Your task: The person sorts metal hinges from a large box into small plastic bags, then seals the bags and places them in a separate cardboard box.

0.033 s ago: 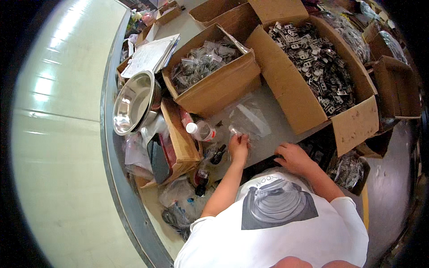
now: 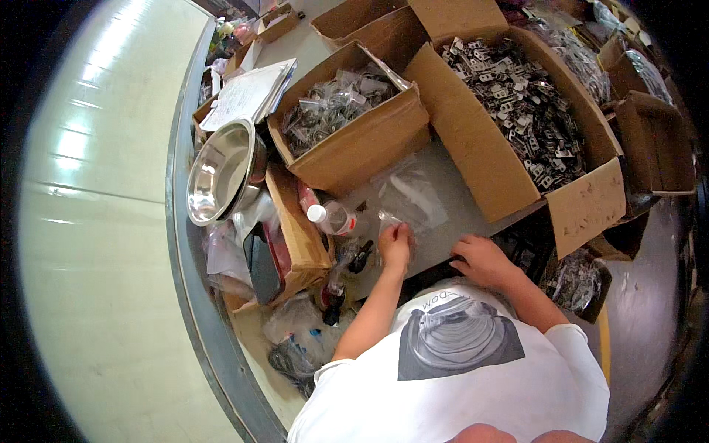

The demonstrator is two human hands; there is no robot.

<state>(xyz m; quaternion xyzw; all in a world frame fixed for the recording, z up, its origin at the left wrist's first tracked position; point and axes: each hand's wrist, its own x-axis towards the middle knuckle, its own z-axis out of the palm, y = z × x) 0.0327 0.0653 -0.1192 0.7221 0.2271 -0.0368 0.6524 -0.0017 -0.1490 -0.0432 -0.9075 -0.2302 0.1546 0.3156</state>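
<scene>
in the left fingers (image 2: 402, 232) sits clear plastic (image 2: 388, 217).

Plastic film (image 2: 386, 216), clear and glossy — bowl (image 2: 221, 171) of smooth, mirror-bright metal — carton (image 2: 369, 151) in matt brown cardboard.

White glare streaks the pale wall (image 2: 96, 273) over here and glints off the steel bowl (image 2: 216, 171), while the boxes' (image 2: 362, 144) insides sit shadowed and straight edges bend toward dark, softened corners.

Grey floor (image 2: 642, 317) with yellow stripe (image 2: 604, 343)
</scene>
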